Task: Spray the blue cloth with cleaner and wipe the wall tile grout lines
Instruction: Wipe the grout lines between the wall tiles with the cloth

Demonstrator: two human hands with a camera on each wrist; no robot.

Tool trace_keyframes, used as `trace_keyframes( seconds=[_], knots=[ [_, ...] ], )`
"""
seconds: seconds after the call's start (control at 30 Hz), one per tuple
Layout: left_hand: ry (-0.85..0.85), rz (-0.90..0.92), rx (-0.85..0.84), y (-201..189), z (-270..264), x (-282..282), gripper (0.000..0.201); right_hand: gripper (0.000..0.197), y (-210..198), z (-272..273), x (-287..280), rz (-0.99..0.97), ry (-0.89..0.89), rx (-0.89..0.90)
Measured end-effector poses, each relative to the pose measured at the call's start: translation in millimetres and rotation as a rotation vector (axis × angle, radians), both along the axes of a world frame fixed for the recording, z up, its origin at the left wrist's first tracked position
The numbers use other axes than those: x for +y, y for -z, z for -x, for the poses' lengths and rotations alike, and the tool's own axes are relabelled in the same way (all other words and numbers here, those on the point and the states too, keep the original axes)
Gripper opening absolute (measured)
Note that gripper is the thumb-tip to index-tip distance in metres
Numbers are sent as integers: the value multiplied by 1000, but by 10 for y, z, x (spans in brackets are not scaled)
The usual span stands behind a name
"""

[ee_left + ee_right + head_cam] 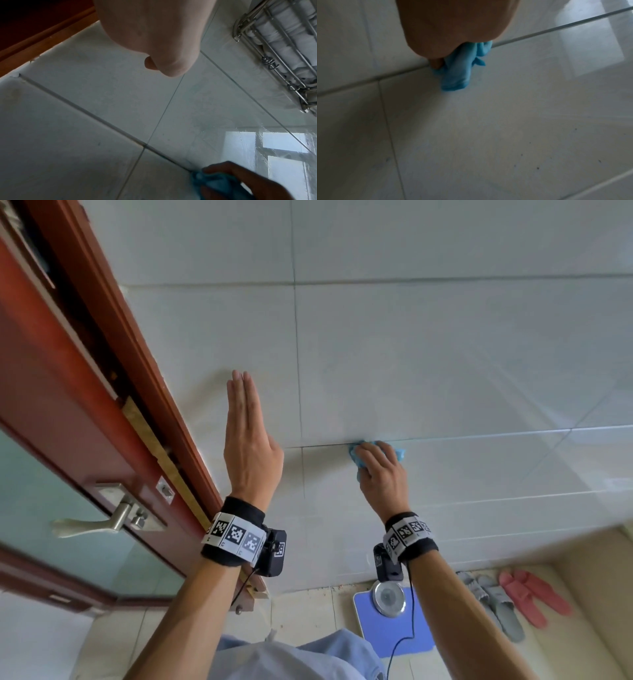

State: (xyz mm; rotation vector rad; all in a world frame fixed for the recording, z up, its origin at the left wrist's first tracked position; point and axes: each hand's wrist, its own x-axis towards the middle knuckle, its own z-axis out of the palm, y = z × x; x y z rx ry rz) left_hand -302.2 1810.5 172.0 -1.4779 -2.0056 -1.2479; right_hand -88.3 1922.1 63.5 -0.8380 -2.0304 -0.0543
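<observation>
My right hand point(383, 474) grips the bunched blue cloth point(400, 453) against a horizontal grout line point(513, 434) (wall tile); my left hand point(248, 440) rests flat, fingers straight together.

You could see only scraps of the cloth point(400, 454) in the head view, since your right hand point(383, 474) covered most of it. In the left wrist view the picture's bottom edge cut off cloth and hand alike. In the right wrist view your palm hid the fingers (one fingertip point(435, 64) showed beside the cloth), and the whole picture was soft. The rack point(274, 56) ran off the right edge. The scale point(383, 628) was partly hidden behind your right wrist and its dial was too small to read.
</observation>
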Motion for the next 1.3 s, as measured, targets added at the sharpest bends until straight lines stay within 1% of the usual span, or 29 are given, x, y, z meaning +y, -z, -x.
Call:
trace_keyframes(
  seconds=[0.1, 0.17, 0.27, 0.37, 0.47, 0.53, 0.57, 0.6, 0.67, 0.7, 0.73, 0.77, 0.8, 0.87, 0.9, 0.93, 0.97, 1.03, 1.1, 1.13, 1.17, 1.2, 1.23, 1.27, 1.3],
  knots=[
    [-13, 21, -18, 7, -187, 30, 89, 33, -277, -253, 90, 36, 35, 110],
    [-20, 32, -26, 19, -300, 40, 89, 30, -547, -399, 184, -11, 62, 222],
    [-24, 48, -21, 28, -420, 70, 88, 21, -1044, -505, 362, -102, 104, 441],
    [-13, 30, -50, -28, -467, 111, 89, 15, -1483, -396, 507, -154, 122, 672],
    [-4, -22, -74, -108, -434, 155, 89, 14, -1628, -147, 545, -200, 188, 796],
    [-7, -69, -58, -156, -351, 193, 88, 20, -1529, 65, 485, -213, 220, 781],
    [-8, -92, -55, -179, -303, 212, 88, 24, -1424, 177, 426, -215, 205, 727],
    [-1, -115, -62, -204, -260, 224, 87, 29, -1286, 287, 352, -222, 170, 634],
    [41, -188, -75, -246, -215, 246, 84, 37, -991, 451, 186, -244, 36, 367],
    [68, -224, -53, -248, -203, 253, 80, 37, -884, 501, 101, -238, -41, 242],
    [91, -254, -12, -239, -193, 254, 74, 36, -834, 523, 30, -208, -106, 164],
    [116, -275, 35, -229, -179, 250, 66, 34, -847, 525, -15, -149, -154, 147],
    [151, -285, 77, -199, -157, 253, 58, 32, -913, 512, -51, -60, -185, 182],
    [256, -243, 99, -122, -117, 251, 41, 26, -1150, 455, -108, 230, -239, 341],
    [306, -186, 74, -107, -126, 232, 32, 25, -1297, 409, -126, 402, -265, 425],
    [339, -109, 8, -107, -158, 205, 24, 26, -1440, 356, -135, 546, -282, 501],
    [359, -11, -124, -126, -217, 176, 23, 27, -1572, 299, -144, 631, -289, 558],
    [432, 226, -515, -171, -340, 163, 40, 29, -1786, 214, -166, 684, -318, 620],
    [595, 465, -868, -266, -450, 161, 57, 31, -1920, 191, -210, 714, -378, 674],
    [706, 527, -1048, -323, -505, 147, 59, 32, -1954, 196, -239, 735, -410, 704],
    [817, 534, -1245, -380, -552, 124, 56, 33, -1967, 201, -269, 760, -437, 729],
    [898, 496, -1441, -435, -590, 94, 51, 33, -1960, 205, -302, 788, -461, 748],
    [929, 438, -1608, -485, -615, 65, 44, 33, -1939, 202, -338, 815, -476, 761],
    [925, 389, -1726, -516, -626, 44, 38, 32, -1907, 193, -371, 834, -478, 770],
    [900, 366, -1785, -529, -625, 33, 34, 31, -1874, 176, -398, 844, -465, 773]
  ],
)
